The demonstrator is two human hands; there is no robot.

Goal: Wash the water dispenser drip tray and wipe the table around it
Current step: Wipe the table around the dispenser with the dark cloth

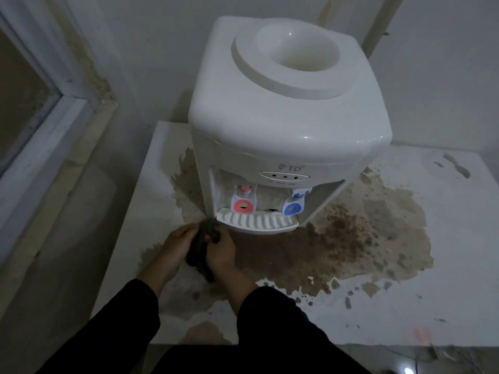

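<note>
A white water dispenser [289, 117] stands on a white table [445, 292]. Its slotted white drip tray [259, 221] sits in place under the red tap [243, 205] and the blue tap [293, 209]. A wide brown stain [364, 238] spreads over the table around the dispenser's base. Just left of and below the tray, my left hand [172, 248] and my right hand [220, 251] both grip a dark cloth [204, 238] bunched between them. The cloth's upper end touches the tray's left corner.
A wall stands close behind the dispenser. A white door frame [51, 125] runs along the left. The table's front edge lies near my sleeves, with floor and cables [437, 357] below at the right. Smaller brown specks dot the table's front and far right.
</note>
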